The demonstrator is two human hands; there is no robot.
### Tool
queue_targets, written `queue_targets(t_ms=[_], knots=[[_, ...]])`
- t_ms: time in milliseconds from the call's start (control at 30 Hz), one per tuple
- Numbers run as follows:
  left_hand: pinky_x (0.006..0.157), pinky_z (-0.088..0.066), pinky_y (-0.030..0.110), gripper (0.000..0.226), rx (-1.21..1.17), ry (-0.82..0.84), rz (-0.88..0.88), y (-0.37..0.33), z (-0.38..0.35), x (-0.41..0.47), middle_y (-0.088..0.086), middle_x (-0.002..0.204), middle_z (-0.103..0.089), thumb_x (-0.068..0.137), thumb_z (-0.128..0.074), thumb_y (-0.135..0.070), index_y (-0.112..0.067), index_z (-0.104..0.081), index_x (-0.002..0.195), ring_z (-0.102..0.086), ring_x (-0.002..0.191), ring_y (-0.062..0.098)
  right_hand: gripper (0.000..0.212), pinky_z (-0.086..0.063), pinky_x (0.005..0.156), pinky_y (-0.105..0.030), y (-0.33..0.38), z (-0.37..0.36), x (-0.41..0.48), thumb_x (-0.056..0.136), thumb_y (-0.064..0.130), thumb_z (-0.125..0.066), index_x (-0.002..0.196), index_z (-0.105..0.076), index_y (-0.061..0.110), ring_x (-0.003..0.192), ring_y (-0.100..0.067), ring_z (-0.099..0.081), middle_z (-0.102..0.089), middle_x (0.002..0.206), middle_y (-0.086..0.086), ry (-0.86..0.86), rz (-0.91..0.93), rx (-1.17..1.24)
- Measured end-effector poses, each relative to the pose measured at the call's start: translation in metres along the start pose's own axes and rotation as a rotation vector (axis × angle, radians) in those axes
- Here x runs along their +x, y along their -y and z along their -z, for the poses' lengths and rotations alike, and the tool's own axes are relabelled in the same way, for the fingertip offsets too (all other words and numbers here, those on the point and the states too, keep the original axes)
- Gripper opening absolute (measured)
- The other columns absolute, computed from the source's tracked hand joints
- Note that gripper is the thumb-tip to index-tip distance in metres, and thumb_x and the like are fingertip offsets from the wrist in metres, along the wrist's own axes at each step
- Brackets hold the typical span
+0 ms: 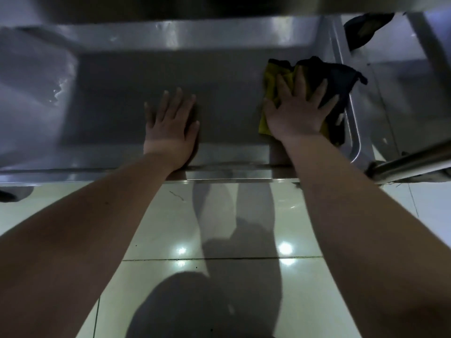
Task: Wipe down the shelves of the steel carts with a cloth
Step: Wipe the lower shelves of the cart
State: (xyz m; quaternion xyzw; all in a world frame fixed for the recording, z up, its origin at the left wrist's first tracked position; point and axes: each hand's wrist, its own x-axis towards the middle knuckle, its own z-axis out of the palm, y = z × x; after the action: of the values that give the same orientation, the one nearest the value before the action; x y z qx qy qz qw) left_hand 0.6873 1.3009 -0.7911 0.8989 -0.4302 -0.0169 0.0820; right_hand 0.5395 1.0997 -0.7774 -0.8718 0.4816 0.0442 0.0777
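- Right hand (296,111): fingers spread, palm pressing flat on the cloth (268,81); nothing pinched.
- Left hand (170,125): released, flat on the bare shelf (122,98), bracing.
- Cloth: yellow and dark, bunched at the shelf's right end, touching the right rim.
- Step in hand: wiping this lower shelf.
- Next move, by judgement: sweep the cloth left across the unwiped middle, relocating the left hand.

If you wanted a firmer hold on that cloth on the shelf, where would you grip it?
Probably the bunched dark folds at the far right of the cloth, from above. The right hand lies flat on it, fingers spread, and that raised heap looks the easiest part to gather.
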Motion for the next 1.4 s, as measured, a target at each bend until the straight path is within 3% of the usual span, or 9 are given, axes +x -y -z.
queue_targets(t_ms=[167, 300, 600, 733, 833, 1033, 1133, 1267, 1400], knots=[[0.119, 0.008, 0.049, 0.059, 0.025, 0.005, 0.102, 0.006, 0.0, 0.003, 0.0, 0.164, -0.005, 0.102, -0.03, -0.029, -0.02, -0.009, 0.156, 0.003, 0.15, 0.021, 0.059, 0.006, 0.11, -0.069, 0.095, -0.013, -0.042, 0.095, 0.061, -0.021, 0.151, -0.016, 0.044, 0.146, -0.043, 0.013, 0.002, 0.163, 0.01, 0.037, 0.407, -0.055], [0.12, 0.008, 0.046, 0.058, 0.007, 0.067, 0.151, 0.01, 0.001, 0.002, -0.002, 0.164, -0.002, 0.102, -0.025, -0.03, -0.018, -0.006, 0.156, 0.005, 0.15, 0.017, 0.058, 0.006, 0.113, -0.064, 0.097, -0.012, -0.041, 0.095, 0.06, -0.025, 0.15, -0.019, 0.045, 0.149, -0.035, 0.008, -0.001, 0.163, 0.014, 0.032, 0.577, -0.07], [0.12, 0.008, 0.045, 0.056, 0.021, 0.075, 0.152, 0.008, 0.002, 0.002, -0.004, 0.164, -0.001, 0.103, -0.022, -0.034, -0.024, -0.008, 0.156, 0.003, 0.15, 0.016, 0.06, 0.008, 0.114, -0.064, -0.05, 0.007, -0.02, 0.095, 0.063, -0.017, 0.152, -0.007, 0.046, 0.148, -0.037, 0.012, 0.006, 0.163, 0.009, 0.064, 0.009, -0.072], [0.12, 0.006, 0.047, 0.057, 0.035, 0.087, 0.152, 0.007, 0.001, 0.002, -0.003, 0.164, -0.001, 0.102, -0.022, -0.034, -0.023, -0.007, 0.156, 0.002, 0.15, 0.017, 0.06, 0.006, 0.111, -0.068, -0.013, -0.003, -0.064, 0.096, 0.06, -0.016, 0.151, 0.0, 0.045, 0.146, -0.043, 0.014, 0.012, 0.163, 0.006, 0.12, 0.034, -0.088], [0.12, 0.005, 0.049, 0.057, 0.008, 0.095, 0.135, 0.007, 0.001, 0.0, -0.002, 0.164, -0.002, 0.102, -0.024, -0.031, -0.022, -0.009, 0.156, 0.001, 0.15, 0.018, 0.061, 0.008, 0.108, -0.071, 0.051, -0.009, -0.087, 0.095, 0.059, -0.019, 0.151, 0.002, 0.045, 0.144, -0.046, 0.018, 0.014, 0.163, 0.005, 0.143, 0.219, -0.103], [0.121, 0.007, 0.039, 0.058, -0.13, 0.078, 0.148, 0.018, 0.007, 0.0, -0.004, 0.163, -0.007, 0.099, -0.029, -0.016, -0.022, -0.017, 0.155, 0.001, 0.15, 0.013, 0.059, 0.007, 0.109, -0.069, 0.107, -0.019, -0.107, 0.096, 0.058, -0.025, 0.152, -0.016, 0.041, 0.146, -0.041, 0.016, 0.002, 0.164, 0.008, 0.112, 0.457, -0.095], [0.12, 0.007, 0.04, 0.055, -0.121, 0.071, 0.12, 0.019, 0.005, -0.001, -0.004, 0.163, -0.006, 0.101, -0.028, -0.02, -0.022, -0.015, 0.155, 0.001, 0.15, 0.014, 0.062, 0.008, 0.111, -0.068, 0.057, -0.015, -0.088, 0.093, 0.064, -0.024, 0.151, -0.008, 0.048, 0.147, -0.037, 0.015, 0.004, 0.163, 0.012, 0.109, 0.334, -0.123], [0.12, 0.007, 0.04, 0.054, -0.12, 0.084, 0.12, 0.018, 0.005, -0.002, -0.004, 0.164, -0.004, 0.103, -0.027, -0.022, -0.022, -0.013, 0.155, 0.001, 0.15, 0.015, 0.062, 0.008, 0.113, -0.065, -0.027, 0.0, -0.069, 0.094, 0.065, -0.022, 0.15, -0.001, 0.049, 0.147, -0.037, 0.015, 0.011, 0.162, 0.011, 0.136, -0.034, -0.069], [0.121, 0.003, 0.036, 0.054, -0.199, 0.129, 0.059, 0.027, 0.011, -0.001, 0.0, 0.164, -0.005, 0.102, -0.032, -0.02, -0.02, -0.017, 0.155, 0.002, 0.15, 0.018, 0.06, 0.01, 0.113, -0.063, -0.041, 0.002, -0.065, 0.095, 0.064, -0.018, 0.15, 0.001, 0.048, 0.146, -0.038, 0.018, 0.014, 0.162, 0.011, 0.16, -0.116, -0.094]])
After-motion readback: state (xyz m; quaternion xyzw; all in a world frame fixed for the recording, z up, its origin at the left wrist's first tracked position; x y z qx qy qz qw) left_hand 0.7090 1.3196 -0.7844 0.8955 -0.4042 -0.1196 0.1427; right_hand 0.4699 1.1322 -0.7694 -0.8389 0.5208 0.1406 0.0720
